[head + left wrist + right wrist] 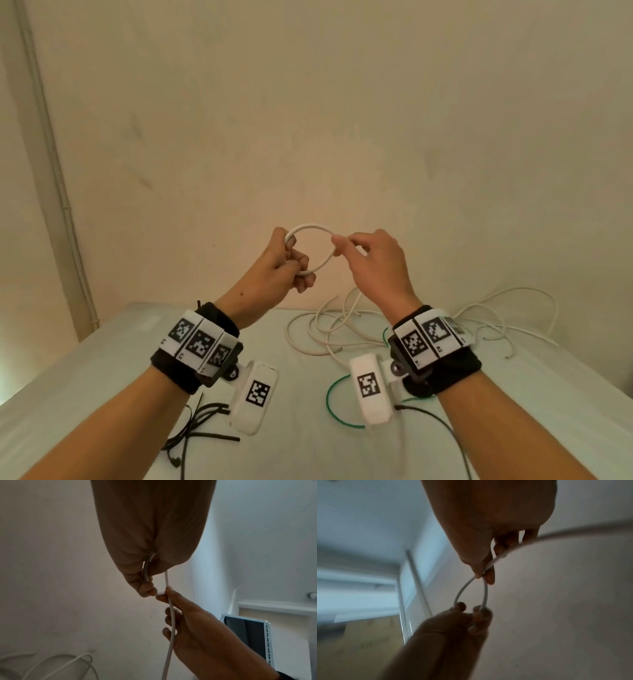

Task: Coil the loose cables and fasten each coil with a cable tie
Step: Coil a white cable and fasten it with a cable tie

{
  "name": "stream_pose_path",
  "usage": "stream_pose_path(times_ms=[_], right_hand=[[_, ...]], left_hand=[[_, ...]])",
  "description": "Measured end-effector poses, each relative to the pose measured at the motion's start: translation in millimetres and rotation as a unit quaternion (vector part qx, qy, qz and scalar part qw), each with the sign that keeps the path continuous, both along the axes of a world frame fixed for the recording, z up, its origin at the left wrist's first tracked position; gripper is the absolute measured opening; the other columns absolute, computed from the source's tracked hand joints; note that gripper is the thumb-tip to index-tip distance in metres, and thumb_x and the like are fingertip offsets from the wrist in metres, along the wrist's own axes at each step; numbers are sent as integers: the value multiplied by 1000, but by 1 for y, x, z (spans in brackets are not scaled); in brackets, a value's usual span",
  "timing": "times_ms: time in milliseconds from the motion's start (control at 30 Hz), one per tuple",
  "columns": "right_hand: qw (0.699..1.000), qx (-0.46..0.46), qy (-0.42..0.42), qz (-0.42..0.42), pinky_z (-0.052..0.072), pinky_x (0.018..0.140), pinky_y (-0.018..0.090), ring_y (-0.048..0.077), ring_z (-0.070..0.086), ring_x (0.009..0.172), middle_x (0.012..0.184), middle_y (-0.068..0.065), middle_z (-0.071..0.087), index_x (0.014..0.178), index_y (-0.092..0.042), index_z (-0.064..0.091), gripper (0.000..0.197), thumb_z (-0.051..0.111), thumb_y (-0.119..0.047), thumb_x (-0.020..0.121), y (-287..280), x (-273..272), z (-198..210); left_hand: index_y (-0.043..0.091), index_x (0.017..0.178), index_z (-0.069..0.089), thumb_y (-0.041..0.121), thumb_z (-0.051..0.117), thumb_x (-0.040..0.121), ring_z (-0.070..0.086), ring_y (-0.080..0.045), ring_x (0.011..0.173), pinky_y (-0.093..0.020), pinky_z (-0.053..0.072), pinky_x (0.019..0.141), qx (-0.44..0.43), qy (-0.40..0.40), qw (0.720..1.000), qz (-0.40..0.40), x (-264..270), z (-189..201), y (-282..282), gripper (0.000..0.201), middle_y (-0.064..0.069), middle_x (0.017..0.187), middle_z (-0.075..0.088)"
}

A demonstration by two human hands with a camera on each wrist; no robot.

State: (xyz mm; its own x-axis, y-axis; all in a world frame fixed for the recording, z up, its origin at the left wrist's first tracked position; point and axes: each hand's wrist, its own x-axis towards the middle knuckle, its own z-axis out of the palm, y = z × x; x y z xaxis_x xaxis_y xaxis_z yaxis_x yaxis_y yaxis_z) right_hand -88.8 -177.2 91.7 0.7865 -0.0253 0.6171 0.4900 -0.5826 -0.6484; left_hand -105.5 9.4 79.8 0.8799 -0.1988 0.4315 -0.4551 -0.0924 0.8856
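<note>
Both hands are raised above the table in front of the wall, with a small loop of white cable (pixel 313 229) between them. My left hand (pixel 289 260) grips the loop's left side with curled fingers, and in the left wrist view the cable (pixel 146 573) runs through its fist. My right hand (pixel 346 247) pinches the loop's right side between thumb and forefinger, as the right wrist view shows at the cable (pixel 489 564). The rest of the white cable (pixel 329 337) hangs down to a loose tangle on the table. Black cable ties (pixel 202 416) lie at the near left.
A green wire (pixel 330 407) curves on the table below my right wrist. A black cable (pixel 442 426) runs toward the near right. More thin white wire (pixel 507 318) sprawls at the far right. The pale table (pixel 113 356) ends at the wall behind.
</note>
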Motion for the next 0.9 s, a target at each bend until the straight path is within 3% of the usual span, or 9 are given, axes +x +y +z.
stream_pose_path(times_ms=[67, 133, 233, 300, 367, 533, 667, 767, 900], right_hand=[[991, 125, 34, 39, 49, 74, 29, 14, 62, 78, 78, -1, 68, 83, -23, 75, 32, 61, -45, 101, 7, 0, -10], [961, 252, 77, 89, 59, 85, 42, 15, 73, 86, 86, 1, 76, 88, -20, 75, 28, 63, -41, 102, 16, 2, -21], [890, 403, 137, 161, 59, 68, 34, 13, 74, 74, 80, 5, 76, 102, -7, 71, 27, 63, -32, 104, 20, 2, -29], [877, 426, 145, 165, 50, 55, 26, 12, 55, 53, 61, 1, 54, 101, -7, 69, 25, 62, -31, 104, 17, 4, -31], [870, 440, 153, 164, 35, 44, 25, 10, 35, 46, 59, -3, 36, 97, -11, 66, 24, 60, -34, 105, 13, 8, -32], [842, 485, 156, 180, 18, 40, 23, 8, 22, 42, 57, -6, 30, 93, -18, 56, 27, 52, -41, 108, 9, 7, -29], [814, 536, 129, 180, 18, 39, 22, 7, 19, 41, 55, -7, 27, 90, -20, 53, 29, 50, -43, 108, 10, 6, -25], [805, 553, 111, 184, 18, 40, 23, 8, 19, 42, 55, -7, 26, 89, -20, 51, 30, 48, -42, 109, 13, 3, -31], [800, 561, 108, 183, 19, 41, 24, 9, 17, 43, 55, -5, 24, 91, -19, 50, 30, 47, -42, 109, 15, -3, -40]], left_hand=[[19, 102, 31, -18, 29, 98, 61, -28, 80, -30, 50, 68, -85, 32, 995, -47, -2, -9, -10, 38, -15, 97, 53], [18, 103, 32, -16, 35, 100, 64, -29, 80, -29, 53, 68, -146, 67, 983, -93, -5, -19, -23, 35, -14, 93, 58], [14, 103, 35, -9, 43, 103, 69, -28, 80, -30, 56, 71, -124, 107, 983, -79, -7, -40, -42, 25, -9, 82, 65], [12, 100, 38, -7, 47, 103, 71, -25, 77, -28, 56, 69, -119, 125, 983, -61, -8, -51, -48, 21, -7, 77, 63], [11, 97, 43, -6, 52, 102, 72, -24, 76, -25, 56, 67, -134, 151, 978, -55, -7, -55, -47, 20, -11, 81, 63], [1, 104, 59, -8, 67, 92, 77, -34, 94, -28, 62, 84, -257, 239, 935, -51, -6, -50, -42, 17, -25, 94, 72], [-9, 117, 54, 29, 79, 90, 77, -38, 90, -31, 65, 70, -222, 356, 908, -12, -13, -45, -50, 52, -32, 104, 73], [-4, 112, 49, 52, 68, 94, 75, -41, 97, -36, 65, 75, -181, 428, 880, -100, -15, -46, -52, 62, -36, 112, 70], [-13, 129, 47, 17, 70, 98, 74, -38, 105, -47, 62, 89, -286, 314, 905, -15, 1, -52, -55, 48, -32, 120, 69]])
